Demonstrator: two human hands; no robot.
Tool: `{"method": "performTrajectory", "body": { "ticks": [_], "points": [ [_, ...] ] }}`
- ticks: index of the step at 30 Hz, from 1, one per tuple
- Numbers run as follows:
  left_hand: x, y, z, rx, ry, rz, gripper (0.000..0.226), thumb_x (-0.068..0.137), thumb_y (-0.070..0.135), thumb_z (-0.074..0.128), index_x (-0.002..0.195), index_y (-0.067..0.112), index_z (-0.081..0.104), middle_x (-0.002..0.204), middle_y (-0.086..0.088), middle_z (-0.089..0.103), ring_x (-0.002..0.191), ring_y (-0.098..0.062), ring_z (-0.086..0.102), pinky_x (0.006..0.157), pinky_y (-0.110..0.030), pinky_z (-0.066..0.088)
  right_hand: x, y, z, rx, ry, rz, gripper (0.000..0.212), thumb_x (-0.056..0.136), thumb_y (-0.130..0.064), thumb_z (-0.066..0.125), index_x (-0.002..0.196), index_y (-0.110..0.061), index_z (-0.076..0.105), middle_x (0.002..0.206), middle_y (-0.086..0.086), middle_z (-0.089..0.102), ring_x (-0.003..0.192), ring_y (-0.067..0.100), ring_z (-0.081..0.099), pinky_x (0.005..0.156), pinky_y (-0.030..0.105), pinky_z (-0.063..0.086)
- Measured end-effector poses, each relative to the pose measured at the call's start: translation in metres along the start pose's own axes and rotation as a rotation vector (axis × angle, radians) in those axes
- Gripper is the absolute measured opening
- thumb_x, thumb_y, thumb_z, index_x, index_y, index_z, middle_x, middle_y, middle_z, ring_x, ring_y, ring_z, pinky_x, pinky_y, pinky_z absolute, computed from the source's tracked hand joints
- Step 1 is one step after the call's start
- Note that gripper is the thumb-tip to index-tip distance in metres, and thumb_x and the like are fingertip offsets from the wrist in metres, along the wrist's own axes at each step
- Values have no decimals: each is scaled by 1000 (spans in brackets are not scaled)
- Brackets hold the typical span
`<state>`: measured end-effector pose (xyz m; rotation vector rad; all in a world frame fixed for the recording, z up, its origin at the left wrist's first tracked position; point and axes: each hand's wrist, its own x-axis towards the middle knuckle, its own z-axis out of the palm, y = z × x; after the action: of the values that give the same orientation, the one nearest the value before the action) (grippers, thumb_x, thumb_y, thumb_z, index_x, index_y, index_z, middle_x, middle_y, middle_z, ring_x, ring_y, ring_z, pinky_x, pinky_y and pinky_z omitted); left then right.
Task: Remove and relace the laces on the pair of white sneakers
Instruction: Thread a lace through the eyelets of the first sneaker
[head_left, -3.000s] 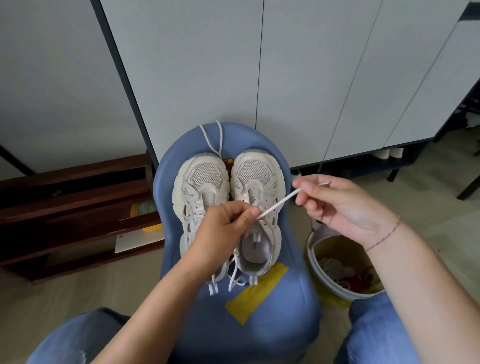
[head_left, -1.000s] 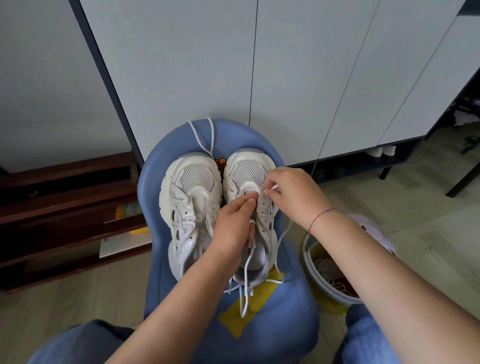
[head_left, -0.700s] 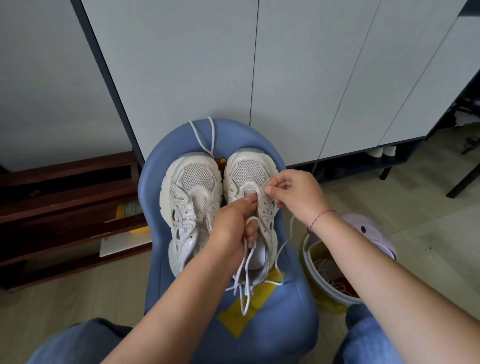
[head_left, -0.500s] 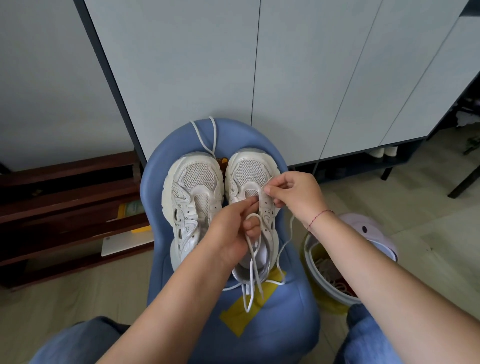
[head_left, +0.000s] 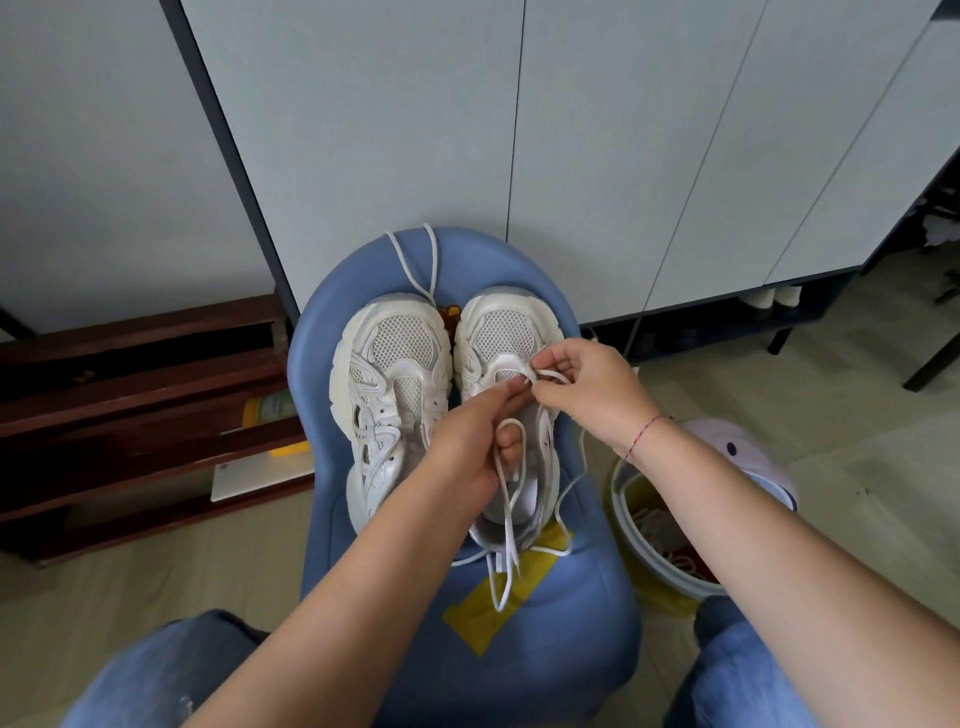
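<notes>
Two white sneakers stand side by side on a blue stool (head_left: 561, 639), toes pointing away from me. The left sneaker (head_left: 392, 389) has no lace in its eyelets. Over the right sneaker (head_left: 506, 332) both hands work at the front eyelets. My left hand (head_left: 472, 441) pinches a white lace (head_left: 506, 540), and a loop of it hangs below my fingers down past the heel. My right hand (head_left: 587, 389) pinches the lace end by the tongue. A second loose lace (head_left: 415, 265) lies on the stool beyond the toes.
A yellow tape patch (head_left: 498, 592) is stuck on the stool seat. A small bin (head_left: 670, 525) with a lilac lid stands on the floor to the right. Dark wooden shelves (head_left: 130, 415) run along the left. Grey cabinet doors (head_left: 571, 156) rise behind the stool.
Three seconds ago the hands held the lace stretched above the shoe. They have come down to the right sneaker's front eyelets, and the lace loop under my left hand has grown longer.
</notes>
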<state>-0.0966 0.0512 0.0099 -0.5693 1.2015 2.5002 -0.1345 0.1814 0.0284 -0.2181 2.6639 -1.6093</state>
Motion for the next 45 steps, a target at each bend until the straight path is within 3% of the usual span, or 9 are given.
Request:
{"method": "performTrajectory", "body": {
  "ticks": [2, 5, 16, 20, 23, 27, 33, 37, 45],
  "points": [
    [5, -4, 2, 34, 37, 38, 16, 104, 15, 47, 105, 9, 61, 109, -6, 70, 31, -2, 32, 30, -13, 27, 2, 4, -3, 38, -29, -12, 25, 76, -3, 72, 86, -25, 65, 88, -6, 68, 84, 10, 66, 82, 24, 54],
    [10, -10, 6, 39, 112, 102, 11, 100, 15, 57, 94, 9, 65, 88, -6, 67, 31, -2, 34, 31, -12, 28, 3, 7, -6, 75, -51, -12, 25, 76, -3, 73, 87, -25, 67, 91, -3, 70, 91, 16, 67, 87, 29, 55],
    [11, -18, 7, 188, 230, 204, 15, 99, 15, 60, 86, 9, 65, 37, 3, 42, 28, -7, 33, 33, -16, 28, 2, 12, -8, 105, -77, -65, 22, 78, -4, 73, 90, -22, 67, 89, -6, 69, 81, 7, 65, 77, 18, 53],
    [-10, -18, 4, 327, 210, 253, 24, 102, 18, 55, 85, 9, 69, 33, 4, 37, 28, -7, 30, 34, -17, 29, 2, 11, -8, 50, -37, -76, 21, 78, -7, 73, 94, -19, 67, 91, -3, 69, 81, 9, 64, 76, 18, 54],
    [-36, -20, -9, 420, 168, 211, 28, 103, 19, 53, 85, 6, 70, 36, 4, 34, 29, -5, 28, 34, -16, 27, 2, 11, -9, 56, -38, -70, 21, 77, -6, 73, 90, -21, 65, 92, 1, 67, 81, 12, 62, 75, 23, 55],
    [-72, -33, -45, 555, 93, 26, 32, 104, 17, 48, 78, 6, 63, 36, 4, 37, 30, -5, 24, 33, -15, 21, 1, 10, -7, 70, -54, -37, 20, 80, -5, 70, 95, -14, 63, 88, 4, 60, 63, 3, 60, 53, 18, 50],
    [-92, -64, -91, 651, 65, -233, 26, 101, 14, 53, 78, 9, 63, 77, -6, 63, 36, -4, 29, 36, -14, 20, -3, 10, -6, 64, -70, 38, 20, 83, -13, 69, 100, -14, 57, 87, 8, 60, 54, 10, 56, 39, 22, 42],
    [-93, -71, -104, 665, 107, -309, 19, 102, 13, 53, 86, 8, 62, 78, 1, 69, 36, -3, 33, 36, -14, 23, -10, 10, -3, 151, -108, 130, 26, 84, -20, 71, 102, -12, 53, 77, 8, 58, 43, 8, 49, 36, 22, 39],
    [-93, -62, -98, 762, -64, -315, 20, 102, 16, 53, 86, 12, 63, 98, -6, 72, 39, -3, 34, 41, -16, 29, -65, 9, -25, 356, -715, 650, 26, 84, -30, 59, 97, -11, 51, 74, 12, 61, 58, 17, 62, 46, 23, 50]
  ]
}}
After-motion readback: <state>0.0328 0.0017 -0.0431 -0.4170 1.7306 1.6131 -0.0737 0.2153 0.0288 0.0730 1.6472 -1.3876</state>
